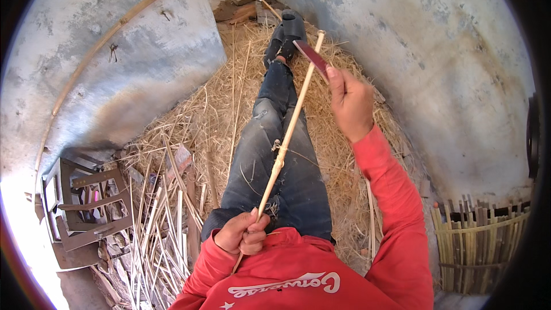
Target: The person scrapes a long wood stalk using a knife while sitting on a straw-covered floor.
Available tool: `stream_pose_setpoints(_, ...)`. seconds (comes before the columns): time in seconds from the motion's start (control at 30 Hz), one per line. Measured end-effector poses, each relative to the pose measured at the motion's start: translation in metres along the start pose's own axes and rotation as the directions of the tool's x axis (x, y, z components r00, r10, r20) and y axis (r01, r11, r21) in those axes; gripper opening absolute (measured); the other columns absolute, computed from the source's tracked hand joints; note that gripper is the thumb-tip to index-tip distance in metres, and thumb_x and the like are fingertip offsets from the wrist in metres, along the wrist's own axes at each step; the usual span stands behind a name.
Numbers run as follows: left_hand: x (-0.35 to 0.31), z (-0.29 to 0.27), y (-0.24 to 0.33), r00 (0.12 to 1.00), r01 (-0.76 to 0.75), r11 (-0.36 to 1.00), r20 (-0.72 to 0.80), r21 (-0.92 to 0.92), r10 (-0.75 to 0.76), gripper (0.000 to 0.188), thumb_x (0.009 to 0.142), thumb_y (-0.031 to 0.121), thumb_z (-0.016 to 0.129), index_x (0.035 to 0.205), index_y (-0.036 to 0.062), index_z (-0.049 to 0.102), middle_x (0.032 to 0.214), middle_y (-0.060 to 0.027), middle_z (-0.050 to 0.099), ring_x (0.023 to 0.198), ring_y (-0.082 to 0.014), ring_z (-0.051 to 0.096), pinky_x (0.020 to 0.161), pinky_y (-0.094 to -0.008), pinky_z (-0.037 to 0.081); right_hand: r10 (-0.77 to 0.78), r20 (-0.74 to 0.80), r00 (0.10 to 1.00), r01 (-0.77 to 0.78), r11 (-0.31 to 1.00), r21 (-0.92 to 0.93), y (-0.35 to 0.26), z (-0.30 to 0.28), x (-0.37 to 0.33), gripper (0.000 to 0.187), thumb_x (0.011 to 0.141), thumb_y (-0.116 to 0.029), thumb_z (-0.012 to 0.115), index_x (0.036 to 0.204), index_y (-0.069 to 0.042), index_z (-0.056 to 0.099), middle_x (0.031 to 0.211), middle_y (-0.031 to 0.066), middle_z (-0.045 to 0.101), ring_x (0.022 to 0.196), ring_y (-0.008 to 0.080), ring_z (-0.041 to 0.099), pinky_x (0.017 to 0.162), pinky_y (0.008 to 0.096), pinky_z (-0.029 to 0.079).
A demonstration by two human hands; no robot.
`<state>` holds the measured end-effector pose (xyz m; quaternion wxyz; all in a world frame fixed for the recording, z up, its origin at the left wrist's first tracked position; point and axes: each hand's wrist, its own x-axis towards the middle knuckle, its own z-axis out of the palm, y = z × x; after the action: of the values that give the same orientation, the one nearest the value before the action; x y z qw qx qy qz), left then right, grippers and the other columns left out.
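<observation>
A pale, peeled bamboo stick (296,113) with knobbly joints slants up and away over my outstretched legs (270,138). My left hand (243,233) is closed around its near end, close to my waist. In my right hand (351,103) is a flat, dark reddish blade (311,59), raised near the far end of the stick. The blade crosses the stick there; whether its edge touches is hard to tell. My fingers cover the blade's near end, so any handle is hidden. Thin curled shavings cling around the middle joint of the stick.
Straw-like shavings (338,195) cover the floor around my legs. Split strips (155,235) lie in a heap at left, beside a dark wooden frame (94,206). A slatted basket (482,247) stands at right. Walls close in on both sides; a long curved pole (109,37) leans at left.
</observation>
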<state>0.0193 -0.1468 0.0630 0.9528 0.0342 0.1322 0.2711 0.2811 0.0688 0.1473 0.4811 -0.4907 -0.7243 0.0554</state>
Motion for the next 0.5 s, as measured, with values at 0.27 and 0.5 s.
stream_pose_setpoints(0.27,-0.002,-0.015,0.000,1.000,-0.014,0.997,0.007,-0.076,0.014,0.046,0.109,0.049,0.036,0.077,0.0166,0.036,0.055,0.0053,0.026,0.041,-0.0050,0.018,0.036,-0.0241,0.013,-0.026,0.216,0.976,0.022,0.999,0.024,-0.003,0.010,-0.043,0.040,0.104,-0.030,0.058,0.076,-0.003,0.062,0.054,0.0178,0.051,0.043,0.0328,0.053,0.043,0.0431,0.038)
stream_pose_setpoints(0.5,-0.001,-0.006,0.001,0.999,-0.033,0.999,0.000,-0.007,0.033,0.045,0.109,0.048,0.037,0.077,0.0162,0.037,0.054,0.0058,0.025,0.040,-0.0053,0.017,0.035,-0.0242,0.014,0.053,0.166,0.985,-0.068,0.994,0.089,0.006,-0.003,0.000,0.044,0.106,-0.035,0.052,0.080,-0.001,0.066,0.055,0.0192,0.053,0.046,0.0342,0.054,0.045,0.0432,0.040)
